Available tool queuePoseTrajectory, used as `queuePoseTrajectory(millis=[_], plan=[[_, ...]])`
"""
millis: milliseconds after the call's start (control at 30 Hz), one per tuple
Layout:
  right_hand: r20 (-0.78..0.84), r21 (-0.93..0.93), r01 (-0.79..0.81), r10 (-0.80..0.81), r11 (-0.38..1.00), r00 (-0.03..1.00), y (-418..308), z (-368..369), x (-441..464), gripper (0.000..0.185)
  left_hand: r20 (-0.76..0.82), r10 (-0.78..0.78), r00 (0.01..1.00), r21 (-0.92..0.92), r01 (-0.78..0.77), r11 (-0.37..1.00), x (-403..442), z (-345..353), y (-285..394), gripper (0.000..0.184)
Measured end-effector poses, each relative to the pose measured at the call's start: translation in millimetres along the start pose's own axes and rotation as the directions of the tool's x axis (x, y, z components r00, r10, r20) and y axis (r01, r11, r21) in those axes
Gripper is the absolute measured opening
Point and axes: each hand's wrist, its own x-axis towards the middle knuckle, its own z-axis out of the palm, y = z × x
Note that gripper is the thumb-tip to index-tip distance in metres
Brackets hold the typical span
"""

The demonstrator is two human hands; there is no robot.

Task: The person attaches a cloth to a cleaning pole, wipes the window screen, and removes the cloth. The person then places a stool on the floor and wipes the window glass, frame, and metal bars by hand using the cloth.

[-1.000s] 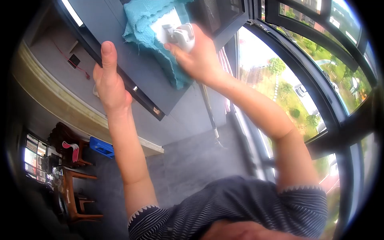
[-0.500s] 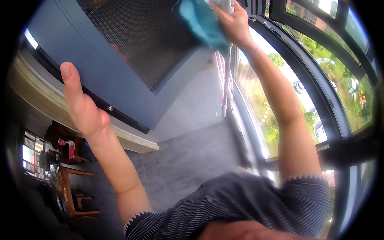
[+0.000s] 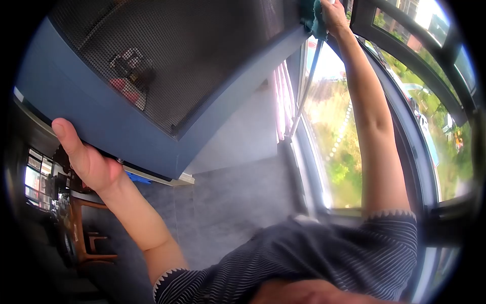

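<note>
A large blue-grey framed panel with dark mesh [image 3: 167, 55] fills the upper left of the view. My left hand [image 3: 91, 164] is at its lower left edge, thumb raised, the fingers mostly hidden behind the edge. High up at the panel's right end, my right hand [image 3: 334, 17] is closed on a white handle, cut off by the top of the view. A teal cloth [image 3: 318, 23] hangs beside that hand, against the panel's frame. Below the cloth a thin pole [image 3: 308, 83] slants down to the window side.
Along the right run window frames [image 3: 420, 101], with one pane open. A pink striped curtain [image 3: 283, 99] hangs behind the panel. A wooden chair [image 3: 78, 228] stands at the lower left on the grey floor [image 3: 228, 202]. A blue object [image 3: 137, 178] shows under the panel's edge.
The panel has swung toward me and fills more of the view. My right hand has moved up and right with the cloth and handle; my left hand has moved left and down with the panel's edge.
</note>
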Motion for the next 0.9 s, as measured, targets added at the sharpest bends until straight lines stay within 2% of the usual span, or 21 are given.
queuePoseTrajectory(millis=[67, 100, 133, 200, 267, 333, 400, 467, 533, 600, 700, 733, 767, 800, 867, 900], plan=[[0.041, 0.001, -0.036, 0.036, 0.999, 0.999, -15.8, 11.6, -15.5, 0.024, 0.004, -0.037, 0.999, -0.002, 0.037, 0.999, 0.4, 0.7, -0.8, 0.05], [0.137, 0.083, -0.024, 0.013, 0.996, 0.991, 3.6, 2.9, -7.4, 0.027, 0.006, -0.054, 0.999, -0.005, 0.054, 0.999, 1.0, 1.5, -1.6, 0.05], [0.153, -0.001, -0.001, 0.001, 1.0, 0.988, -9.8, 18.9, -23.3, 0.028, 0.046, -0.064, 0.997, -0.009, 0.064, 0.998, 1.8, 1.2, -1.5, 0.05], [0.262, 0.05, 0.007, -0.02, 0.999, 0.965, -21.6, 47.8, -56.7, 0.026, 0.122, -0.089, 0.988, -0.018, 0.092, 0.996, 4.2, 0.6, -3.1, 0.05], [0.243, -0.118, 0.042, -0.012, 0.992, 0.97, -58.5, 96.5, -107.9, 0.024, 0.152, -0.086, 0.985, -0.023, 0.091, 0.996, 6.2, 1.5, -5.0, 0.049], [0.321, 0.069, 0.16, -0.174, 0.985, 0.931, -63.4, 133.0, -147.4, 0.035, 0.16, -0.077, 0.984, -0.029, 0.083, 0.996, 5.2, 5.9, -5.2, 0.049], [0.289, -0.109, 0.159, -0.121, 0.981, 0.949, -92.7, 165.4, -187.5, 0.037, 0.147, -0.058, 0.987, -0.039, 0.065, 0.997, 3.9, 15.3, -3.1, 0.048], [0.259, -0.212, 0.21, -0.152, 0.954, 0.954, -102.3, 185.2, -214.7, 0.036, 0.154, -0.111, 0.982, -0.092, 0.126, 0.988, 2.4, 18.4, -0.4, 0.049], [0.204, -0.141, 0.204, -0.173, 0.969, 0.964, -98.2, 190.6, -224.3, 0.036, 0.113, -0.147, 0.983, -0.098, 0.158, 0.983, 2.2, 18.4, -0.8, 0.05], [0.258, -0.191, 0.181, -0.128, 0.965, 0.958, -97.2, 185.8, -219.2, 0.035, 0.106, -0.126, 0.986, -0.117, 0.138, 0.984, 2.5, 17.3, -2.8, 0.05], [0.31, -0.343, 0.278, -0.172, 0.897, 0.935, -93.4, 174.6, -200.5, 0.034, 0.04, -0.089, 0.995, -0.065, 0.091, 0.994, 1.6, 13.5, -2.9, 0.05], [0.263, -0.359, 0.291, -0.202, 0.887, 0.943, -89.0, 166.2, -189.0, 0.034, 0.01, -0.071, 0.997, -0.038, 0.072, 0.997, 1.2, 11.0, -2.7, 0.05], [0.201, -0.333, 0.319, -0.264, 0.887, 0.943, -80.4, 154.9, -172.7, 0.031, 0.074, -0.097, 0.993, -0.045, 0.101, 0.994, 3.4, -1.1, -3.3, 0.049], [0.139, -0.303, 0.356, -0.329, 0.884, 0.934, -69.4, 140.8, -152.5, 0.028, 0.043, -0.086, 0.995, -0.034, 0.087, 0.996, 0.2, -1.1, -4.4, 0.052], [0.105, -0.159, 0.249, -0.235, 0.955, 0.966, -51.0, 103.3, -107.6, 0.027, -0.019, -0.047, 0.999, -0.014, 0.047, 0.999, -2.3, 2.5, -4.7, 0.059], [0.083, -0.207, 0.196, -0.182, 0.959, 0.98, -42.9, 83.4, -85.2, 0.025, -0.064, -0.016, 0.998, 0.037, 0.019, 0.999, -2.6, 4.3, -5.4, 0.062]])
